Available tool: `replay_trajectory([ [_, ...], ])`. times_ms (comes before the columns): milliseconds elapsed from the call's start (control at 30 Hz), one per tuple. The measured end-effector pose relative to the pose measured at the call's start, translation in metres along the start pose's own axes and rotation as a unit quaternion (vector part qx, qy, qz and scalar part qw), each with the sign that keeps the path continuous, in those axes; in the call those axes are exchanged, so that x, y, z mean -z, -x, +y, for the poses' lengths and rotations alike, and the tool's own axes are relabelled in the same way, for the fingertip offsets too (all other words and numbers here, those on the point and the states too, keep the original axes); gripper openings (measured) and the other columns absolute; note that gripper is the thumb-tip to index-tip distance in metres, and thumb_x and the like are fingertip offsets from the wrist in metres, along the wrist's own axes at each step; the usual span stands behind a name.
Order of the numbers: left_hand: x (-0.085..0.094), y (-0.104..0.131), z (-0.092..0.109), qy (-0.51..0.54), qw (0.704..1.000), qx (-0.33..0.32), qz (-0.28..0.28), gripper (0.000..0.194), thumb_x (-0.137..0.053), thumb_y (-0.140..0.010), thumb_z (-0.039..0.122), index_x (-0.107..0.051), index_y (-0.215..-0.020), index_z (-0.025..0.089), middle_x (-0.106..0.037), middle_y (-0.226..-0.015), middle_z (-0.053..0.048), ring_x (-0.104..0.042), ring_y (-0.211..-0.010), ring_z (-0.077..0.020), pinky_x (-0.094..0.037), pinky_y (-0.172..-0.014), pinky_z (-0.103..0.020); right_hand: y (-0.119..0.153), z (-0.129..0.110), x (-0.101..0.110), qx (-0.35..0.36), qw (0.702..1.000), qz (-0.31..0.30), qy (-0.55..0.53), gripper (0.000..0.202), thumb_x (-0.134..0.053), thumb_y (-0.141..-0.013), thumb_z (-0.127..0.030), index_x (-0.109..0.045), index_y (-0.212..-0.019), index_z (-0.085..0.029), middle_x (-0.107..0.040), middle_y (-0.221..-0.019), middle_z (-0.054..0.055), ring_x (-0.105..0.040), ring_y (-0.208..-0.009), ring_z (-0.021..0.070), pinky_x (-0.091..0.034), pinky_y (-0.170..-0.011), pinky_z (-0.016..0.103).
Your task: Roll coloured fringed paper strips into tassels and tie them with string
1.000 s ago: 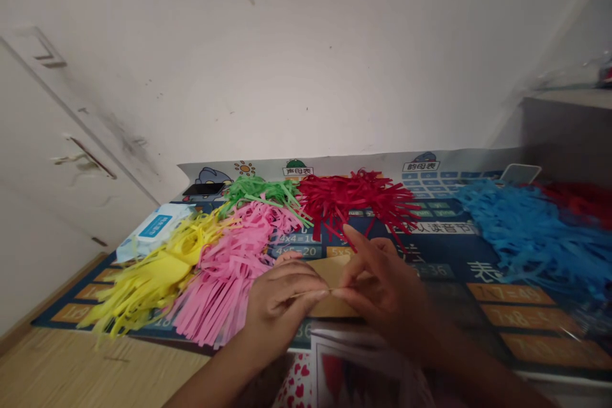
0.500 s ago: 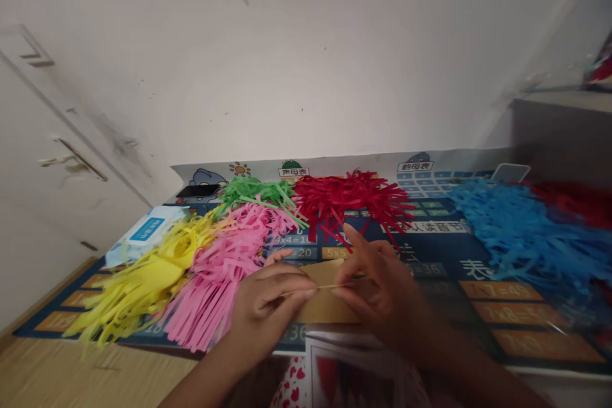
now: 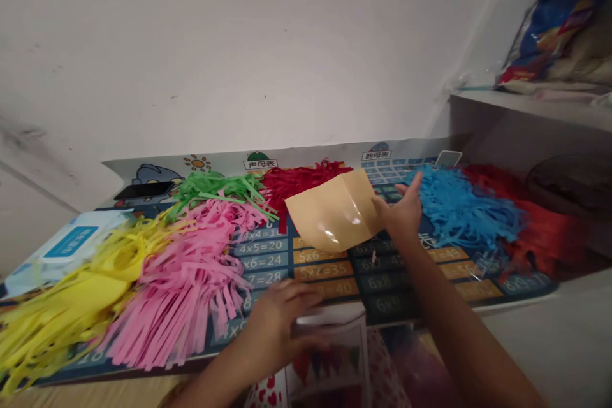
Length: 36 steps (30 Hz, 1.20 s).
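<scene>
My right hand (image 3: 404, 211) pinches the right edge of a glossy tan paper sheet (image 3: 329, 213), with the other fingers stretched outward. The sheet is raised and slightly curved, hiding part of the red fringed paper strips (image 3: 299, 182) behind it. Low in the middle, my left hand (image 3: 282, 322) has fingers and thumb apart, close to the upper left corner of a flat white-bordered package (image 3: 329, 373) with printed flags. Whether it touches the package I cannot tell. Pink fringed strips (image 3: 191, 280) lie left of that hand.
Yellow (image 3: 95, 287) and green strips (image 3: 215, 190) lie left on the multiplication-chart mat (image 3: 325, 271), with a wipes pack (image 3: 71, 242) and a phone (image 3: 146, 190). At right are blue strips (image 3: 463, 207) and more red ones (image 3: 540, 229), below a shelf (image 3: 535, 108).
My hands, together at a thin strand over the tan sheet before, have parted. The right hand has lifted the sheet forward; the left has lowered towards the package. The view has turned right.
</scene>
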<state>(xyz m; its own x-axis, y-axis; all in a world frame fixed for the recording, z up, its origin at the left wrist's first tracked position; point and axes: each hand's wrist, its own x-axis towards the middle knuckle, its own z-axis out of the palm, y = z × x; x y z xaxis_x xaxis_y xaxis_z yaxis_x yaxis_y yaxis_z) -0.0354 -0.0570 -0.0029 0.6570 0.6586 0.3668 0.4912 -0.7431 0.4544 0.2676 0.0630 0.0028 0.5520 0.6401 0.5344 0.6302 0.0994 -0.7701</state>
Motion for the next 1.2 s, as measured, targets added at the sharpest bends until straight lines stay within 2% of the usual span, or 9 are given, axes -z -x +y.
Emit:
replay_trajectory([
  [67,-0.01,0.005,0.001,-0.004,1.0,0.011,-0.024,0.053,-0.073,-0.073,0.054,-0.066,-0.113,0.021,-0.073,-0.101,-0.008,-0.068,-0.089,-0.0245,-0.056,-0.074,-0.033,0.038,-0.006,0.023,0.073,0.997,-0.01,0.008,0.106,-0.074,-0.072,-0.046,-0.012,-0.153,-0.016,-0.058,-0.126,0.016,-0.05,-0.121,0.0356,-0.034,-0.104,0.056],
  [200,-0.021,0.021,0.002,0.003,1.0,0.0,0.023,0.042,-0.063,-0.084,0.051,-0.066,-0.114,0.022,-0.073,-0.096,-0.008,-0.069,-0.081,-0.0209,-0.055,-0.066,-0.028,0.139,-0.013,0.068,0.098,0.898,-0.391,-0.177,0.109,-0.078,-0.071,-0.051,-0.012,-0.154,-0.025,-0.067,-0.115,0.011,-0.061,-0.111,0.0312,-0.048,-0.096,0.046],
  [267,-0.025,0.026,0.002,0.006,0.999,-0.02,0.045,0.035,-0.059,-0.088,0.047,-0.068,-0.112,0.022,-0.074,-0.09,-0.006,-0.068,-0.075,-0.0183,-0.053,-0.063,-0.026,0.181,-0.007,0.079,0.035,0.879,-0.425,-0.216,0.101,-0.077,-0.076,-0.044,-0.014,-0.153,-0.029,-0.071,-0.108,0.007,-0.067,-0.102,0.0274,-0.054,-0.089,0.042],
  [400,-0.021,0.027,0.01,0.015,0.995,-0.074,0.067,0.022,-0.059,-0.092,0.032,-0.067,-0.11,0.022,-0.073,-0.083,-0.004,-0.064,-0.065,-0.0142,-0.05,-0.058,-0.024,0.215,0.002,0.089,-0.059,0.898,-0.354,-0.255,0.087,-0.07,-0.085,-0.034,-0.015,-0.153,-0.029,-0.076,-0.089,0.002,-0.072,-0.083,0.0224,-0.058,-0.082,0.037],
  [700,-0.004,0.01,0.066,0.055,0.992,-0.042,0.102,0.012,-0.059,-0.091,0.018,-0.07,-0.094,0.022,-0.07,-0.074,-0.001,-0.065,-0.061,-0.0115,-0.052,-0.052,-0.018,0.169,-0.028,0.133,0.123,0.905,-0.296,-0.278,0.095,-0.073,-0.083,-0.022,-0.01,-0.152,-0.039,-0.075,-0.096,0.0,-0.071,-0.088,0.0191,-0.057,-0.085,0.033],
  [900,-0.046,0.009,0.063,-0.032,0.969,-0.127,0.209,0.025,-0.057,-0.089,0.013,-0.065,-0.112,0.019,-0.072,-0.09,-0.006,-0.067,-0.08,-0.0155,-0.055,-0.068,-0.024,0.166,-0.024,0.153,0.039,0.964,-0.103,-0.244,0.056,-0.087,-0.063,-0.04,-0.069,-0.114,-0.031,-0.064,-0.105,0.005,-0.061,-0.098,0.0239,-0.049,-0.089,0.035],
  [967,-0.05,0.014,0.064,-0.05,0.967,-0.125,0.216,0.027,-0.059,-0.088,0.011,-0.064,-0.114,0.018,-0.072,-0.092,-0.006,-0.067,-0.084,-0.0159,-0.055,-0.072,-0.025,0.186,-0.032,0.155,-0.048,0.928,-0.056,-0.366,0.033,-0.085,-0.065,-0.044,-0.074,-0.093,-0.029,-0.062,-0.104,0.005,-0.059,-0.098,0.0236,-0.049,-0.086,0.035],
  [1067,-0.05,0.022,0.07,-0.056,0.971,-0.122,0.196,0.027,-0.06,-0.088,0.012,-0.064,-0.114,0.018,-0.072,-0.094,-0.007,-0.068,-0.086,-0.0156,-0.056,-0.074,-0.025,0.222,-0.049,0.143,-0.202,0.793,-0.143,-0.556,0.022,-0.085,-0.064,-0.042,-0.072,-0.07,-0.025,-0.065,-0.078,0.002,-0.061,-0.074,0.0187,-0.051,-0.071,0.03],
  [1200,-0.049,0.027,0.075,-0.112,0.968,-0.133,0.181,0.021,-0.058,-0.09,0.015,-0.067,-0.11,0.014,-0.074,-0.103,-0.011,-0.071,-0.093,-0.0174,-0.057,-0.083,-0.024,0.247,-0.061,0.118,-0.384,0.693,-0.179,-0.584,0.019,-0.086,-0.056,-0.027,-0.069,-0.058,-0.02,-0.063,-0.056,0.0,-0.056,-0.053,0.0134,-0.048,-0.055,0.024],
])
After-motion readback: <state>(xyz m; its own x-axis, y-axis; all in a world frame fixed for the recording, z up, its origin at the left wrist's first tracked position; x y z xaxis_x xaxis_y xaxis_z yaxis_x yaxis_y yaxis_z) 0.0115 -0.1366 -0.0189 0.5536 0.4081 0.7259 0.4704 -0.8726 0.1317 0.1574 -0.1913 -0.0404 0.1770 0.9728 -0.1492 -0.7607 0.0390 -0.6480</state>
